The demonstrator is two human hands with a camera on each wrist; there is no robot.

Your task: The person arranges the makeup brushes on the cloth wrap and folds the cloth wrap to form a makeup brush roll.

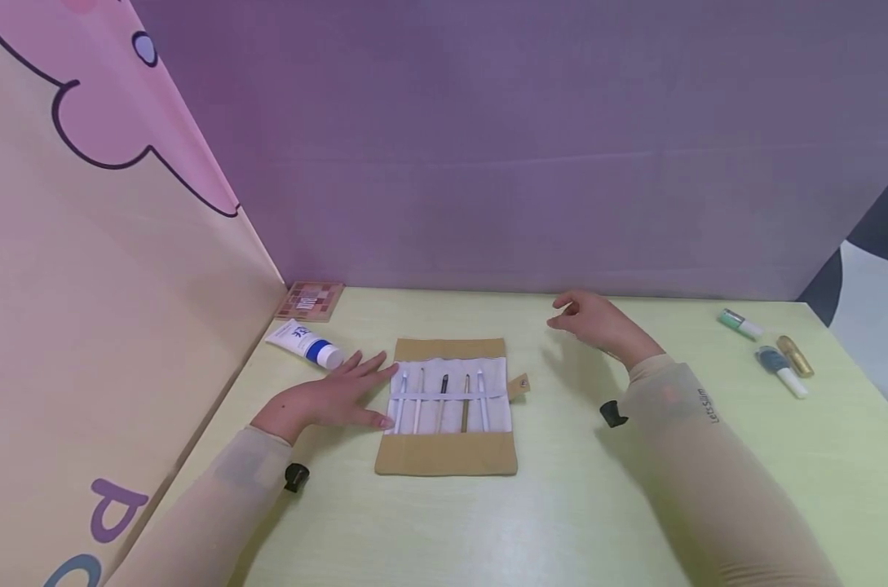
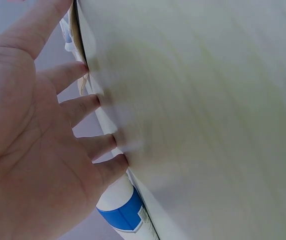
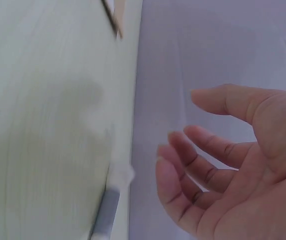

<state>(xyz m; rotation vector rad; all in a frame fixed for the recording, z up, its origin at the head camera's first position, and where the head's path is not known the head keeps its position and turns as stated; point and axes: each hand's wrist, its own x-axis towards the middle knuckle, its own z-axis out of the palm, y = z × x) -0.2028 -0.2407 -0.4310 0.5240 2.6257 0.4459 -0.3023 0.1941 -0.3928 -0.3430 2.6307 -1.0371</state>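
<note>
A tan fabric pencil roll (image 1: 447, 453) lies unrolled on the table, its pale lining showing. Several slim pencils (image 1: 465, 412), white, dark and gold-brown, stand side by side under a lilac elastic band (image 1: 436, 397). A small tan tab (image 1: 519, 386) sticks out from the right edge. My left hand (image 1: 333, 401) lies with fingers spread at the roll's left edge, thumb and index tips right at the lining. In the left wrist view its fingertips (image 2: 120, 159) rest on the tabletop. My right hand (image 1: 598, 322) hovers right of the roll, fingers loosely curled around nothing.
A white tube with a blue band (image 1: 316, 351) lies just beyond my left fingers. Behind it sits a red checked box (image 1: 310, 302) near the corner. Three small bottles, green (image 1: 733, 319), blue-grey (image 1: 770, 359) and gold (image 1: 796, 359), lie far right. Purple backing (image 1: 532, 204) borders the table.
</note>
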